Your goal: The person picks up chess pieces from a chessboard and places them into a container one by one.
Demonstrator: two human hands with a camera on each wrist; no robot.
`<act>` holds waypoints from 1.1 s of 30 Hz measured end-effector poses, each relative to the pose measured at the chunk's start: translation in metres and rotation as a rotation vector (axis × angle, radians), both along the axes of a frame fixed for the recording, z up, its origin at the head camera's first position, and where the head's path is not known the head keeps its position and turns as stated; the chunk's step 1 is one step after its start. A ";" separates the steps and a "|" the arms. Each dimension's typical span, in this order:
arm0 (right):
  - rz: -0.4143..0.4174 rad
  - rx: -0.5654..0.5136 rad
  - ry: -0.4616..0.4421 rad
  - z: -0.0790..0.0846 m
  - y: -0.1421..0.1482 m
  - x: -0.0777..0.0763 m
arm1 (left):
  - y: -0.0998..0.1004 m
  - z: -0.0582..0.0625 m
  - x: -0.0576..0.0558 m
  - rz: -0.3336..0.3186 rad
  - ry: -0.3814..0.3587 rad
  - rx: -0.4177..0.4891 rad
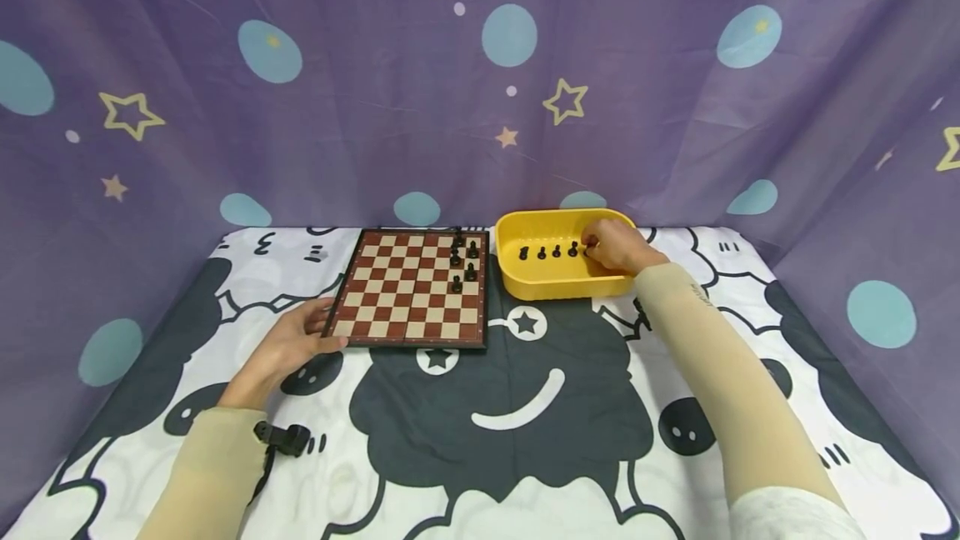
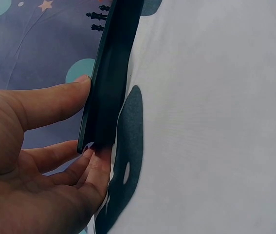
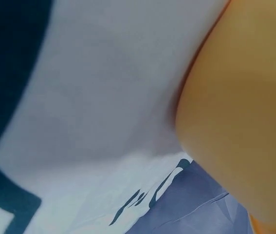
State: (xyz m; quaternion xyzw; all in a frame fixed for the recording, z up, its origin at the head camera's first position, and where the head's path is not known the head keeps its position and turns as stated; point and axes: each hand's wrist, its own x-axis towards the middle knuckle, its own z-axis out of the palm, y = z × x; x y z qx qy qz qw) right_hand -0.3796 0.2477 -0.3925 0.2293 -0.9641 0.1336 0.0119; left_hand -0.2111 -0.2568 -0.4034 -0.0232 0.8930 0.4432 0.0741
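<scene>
A brown-and-cream chessboard (image 1: 378,307) lies on the cloth with several black chess pieces (image 1: 457,284) standing near its right side. My left hand (image 1: 288,344) holds its near left corner; in the left wrist view the thumb (image 2: 62,100) touches the top edge and the other fingers are at the side and underneath. To the right of the board stands a yellow tub (image 1: 551,288) with several black pieces (image 1: 557,251) in a row inside. My right hand (image 1: 617,245) reaches into the tub's right part, fingertips pinching a small black piece, mostly hidden by the fingers.
A white tablecloth (image 1: 337,440) with dark sheep drawings covers the table. Behind it hangs a purple curtain (image 1: 360,148) with stars and dots. The tub's outer wall (image 3: 240,107) fills the right of the right wrist view, where my right hand does not show.
</scene>
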 end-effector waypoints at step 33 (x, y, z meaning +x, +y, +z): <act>-0.012 -0.274 0.185 0.032 -0.028 0.057 | 0.000 -0.001 -0.003 0.019 -0.011 -0.002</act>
